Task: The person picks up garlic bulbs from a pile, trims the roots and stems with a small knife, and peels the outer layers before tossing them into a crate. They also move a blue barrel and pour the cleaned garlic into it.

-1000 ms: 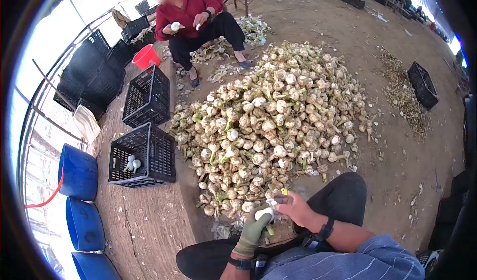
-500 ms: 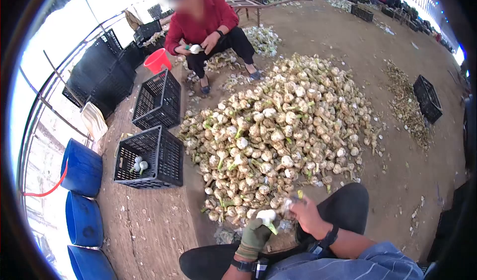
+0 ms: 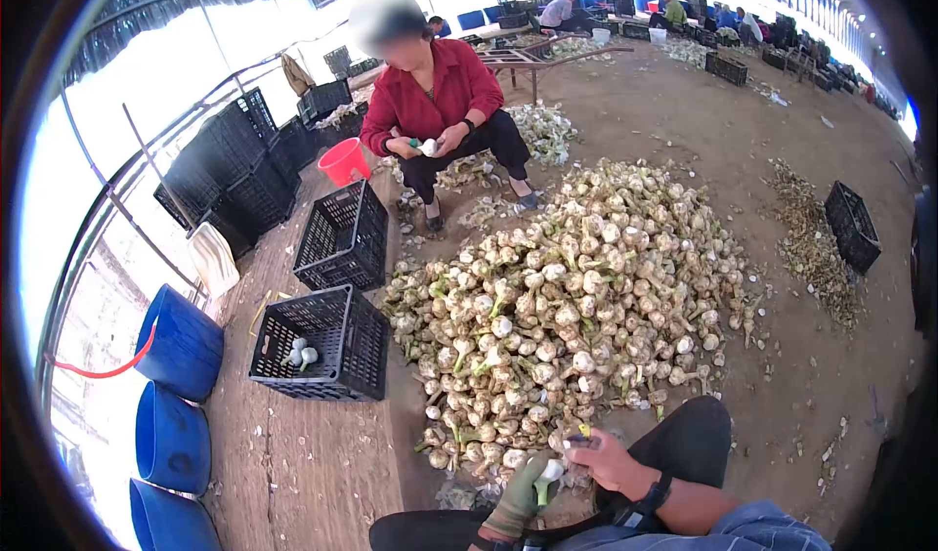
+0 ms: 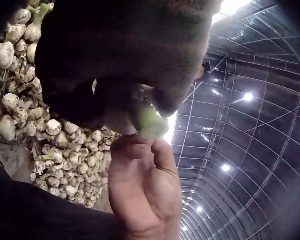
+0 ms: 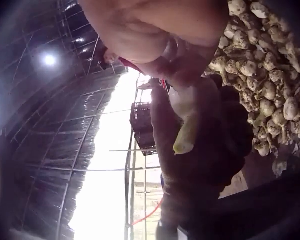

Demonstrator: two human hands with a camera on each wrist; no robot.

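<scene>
I see the gloved left hand (image 3: 518, 497) gripping a white garlic bulb (image 3: 550, 470), its green stem (image 4: 149, 121) sticking out, low over the lap beside the garlic heap (image 3: 576, 307). The bare right hand (image 3: 611, 461) is curled round a small tool with a yellow tip (image 3: 583, 432), touching the bulb.

A garlic bulb (image 4: 140, 117) with a green stem is gripped by the gloved left hand (image 4: 115, 55) (dark against the roof) and touched by the bare right hand (image 4: 145, 190); a garlic heap (image 4: 55, 145) is seen behind.
</scene>
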